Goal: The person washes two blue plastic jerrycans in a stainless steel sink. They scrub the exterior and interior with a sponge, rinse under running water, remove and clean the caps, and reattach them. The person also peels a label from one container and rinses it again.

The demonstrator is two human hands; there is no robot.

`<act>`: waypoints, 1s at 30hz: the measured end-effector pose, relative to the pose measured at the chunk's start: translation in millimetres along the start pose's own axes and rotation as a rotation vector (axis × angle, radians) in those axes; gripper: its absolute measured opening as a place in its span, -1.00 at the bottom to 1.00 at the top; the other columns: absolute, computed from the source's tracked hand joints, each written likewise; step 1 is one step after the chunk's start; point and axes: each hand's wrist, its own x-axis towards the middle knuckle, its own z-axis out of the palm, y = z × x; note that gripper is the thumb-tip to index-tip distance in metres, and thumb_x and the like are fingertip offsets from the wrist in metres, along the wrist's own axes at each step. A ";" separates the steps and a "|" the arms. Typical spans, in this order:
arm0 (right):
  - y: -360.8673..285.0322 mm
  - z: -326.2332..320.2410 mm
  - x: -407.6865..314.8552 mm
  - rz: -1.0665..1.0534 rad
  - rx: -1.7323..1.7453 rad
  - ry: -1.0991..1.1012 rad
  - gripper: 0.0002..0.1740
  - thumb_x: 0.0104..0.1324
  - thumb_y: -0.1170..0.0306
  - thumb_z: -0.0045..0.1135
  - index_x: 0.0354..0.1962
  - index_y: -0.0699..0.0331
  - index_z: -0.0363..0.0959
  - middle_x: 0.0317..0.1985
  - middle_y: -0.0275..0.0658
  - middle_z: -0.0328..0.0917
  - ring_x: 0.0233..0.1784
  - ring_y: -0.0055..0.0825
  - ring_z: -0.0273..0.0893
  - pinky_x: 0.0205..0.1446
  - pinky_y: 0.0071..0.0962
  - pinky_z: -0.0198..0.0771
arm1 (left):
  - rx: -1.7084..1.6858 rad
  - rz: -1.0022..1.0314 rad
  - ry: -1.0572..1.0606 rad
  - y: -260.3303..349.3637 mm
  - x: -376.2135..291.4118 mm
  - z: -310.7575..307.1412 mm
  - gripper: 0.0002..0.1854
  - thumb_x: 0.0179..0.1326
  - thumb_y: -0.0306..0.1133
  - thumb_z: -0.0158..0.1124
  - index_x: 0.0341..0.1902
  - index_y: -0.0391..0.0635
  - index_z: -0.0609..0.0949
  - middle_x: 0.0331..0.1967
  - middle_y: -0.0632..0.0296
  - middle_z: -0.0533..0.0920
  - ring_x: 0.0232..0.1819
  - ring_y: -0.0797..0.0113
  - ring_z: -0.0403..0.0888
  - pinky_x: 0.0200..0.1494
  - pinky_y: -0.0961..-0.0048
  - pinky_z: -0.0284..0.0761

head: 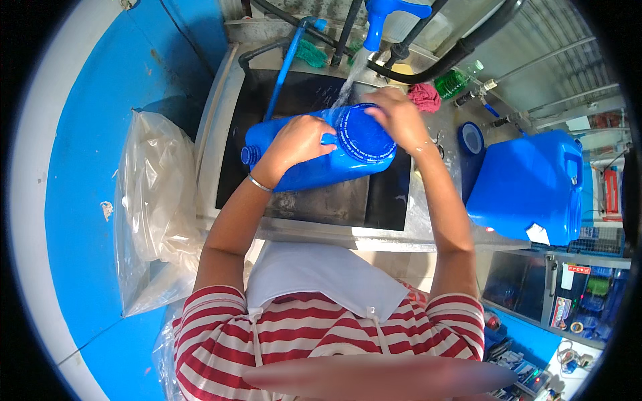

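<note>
A blue plastic jerrycan (316, 175) lies tilted over the sink (321, 200), its wide round screw cap (368, 135) facing up and to the right. My left hand (303, 140) grips the jug's handle. At the far right edge of the cap is my right hand (396, 113), blurred, its fingers bent; whether it grasps the cap or only touches it is unclear. Water (351, 77) pours from a blue tap (373, 30) onto the jug beside the cap. A small threaded spout (251, 155) sticks out at the jug's left end.
Another blue jerrycan (521, 185) stands on the steel counter to the right, beside a loose blue lid (471, 138). Behind the sink are a red cloth (425, 97), a green bottle (451, 82) and black hoses (451, 62). A clear plastic bag (160, 200) hangs at left.
</note>
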 end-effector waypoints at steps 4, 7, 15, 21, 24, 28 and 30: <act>-35.3 -6.4 55.1 -0.064 -0.090 -0.363 -0.81 0.14 0.40 0.17 -0.29 0.30 0.59 -0.30 -0.09 0.54 -0.19 -0.12 0.54 -0.10 -0.24 0.46 | 0.029 -0.017 -0.045 -0.2 -5.0 -4.1 -0.72 -0.14 -0.27 0.46 -0.31 -0.12 0.71 -0.38 0.06 0.67 -0.31 0.00 0.63 -0.19 0.20 0.55; -38.2 -2.9 67.9 -0.173 -0.179 -0.499 -0.82 0.11 0.40 0.16 -0.34 0.31 0.59 -0.39 -0.08 0.55 -0.29 -0.10 0.56 -0.19 -0.25 0.48 | 0.026 -0.001 -0.069 -2.0 -14.3 -10.4 -0.72 -0.13 -0.26 0.45 -0.33 -0.13 0.70 -0.42 0.08 0.65 -0.33 0.00 0.62 -0.20 0.19 0.55; 5.0 27.9 71.0 0.646 0.211 -0.586 -0.74 -0.04 0.27 0.21 -0.51 0.34 0.62 -0.50 0.07 0.59 -0.34 -0.03 0.62 -0.19 -0.19 0.53 | 0.062 -0.031 -0.099 0.9 -27.9 -14.9 -0.70 -0.06 -0.23 0.40 -0.24 -0.10 0.67 -0.31 0.07 0.68 -0.25 0.00 0.64 -0.13 0.18 0.55; 76.3 23.1 2.9 0.493 -0.388 -0.522 -0.71 -0.02 0.29 0.21 -0.54 0.42 0.60 -0.50 0.13 0.57 -0.43 0.01 0.60 -0.28 -0.15 0.52 | 0.035 -0.163 -0.047 -1.7 -31.1 -12.1 -0.69 0.03 -0.24 0.37 -0.18 -0.11 0.58 -0.30 0.01 0.68 -0.23 -0.05 0.64 -0.11 0.14 0.53; 67.2 35.8 -60.7 0.571 -0.369 -0.518 -0.73 0.00 0.29 0.20 -0.57 0.40 0.58 -0.50 0.08 0.59 -0.39 0.01 0.61 -0.21 -0.17 0.55 | 0.058 -0.302 0.086 -10.8 -26.2 -9.3 -0.67 0.07 -0.28 0.37 -0.15 -0.18 0.55 -0.29 -0.06 0.67 -0.21 -0.11 0.63 -0.11 0.11 0.53; -3.4 94.6 -137.4 0.619 -0.395 -0.691 -0.80 0.20 0.42 0.00 -0.38 0.27 0.61 -0.37 0.01 0.63 -0.23 -0.08 0.66 -0.11 -0.22 0.58 | 0.075 -0.529 0.198 -27.0 -10.6 -5.1 -0.61 0.05 -0.32 0.37 -0.12 -0.30 0.51 -0.28 -0.17 0.65 -0.18 -0.18 0.63 -0.08 0.10 0.53; -24.0 99.4 -145.3 0.665 -0.219 -0.869 -0.80 0.21 0.42 0.00 -0.42 0.28 0.60 -0.34 0.08 0.62 -0.24 -0.08 0.66 -0.13 -0.19 0.58 | 0.084 -0.601 0.228 -31.6 -7.3 -7.1 -0.58 0.04 -0.34 0.37 -0.10 -0.35 0.48 -0.27 -0.22 0.64 -0.17 -0.21 0.62 -0.07 0.09 0.53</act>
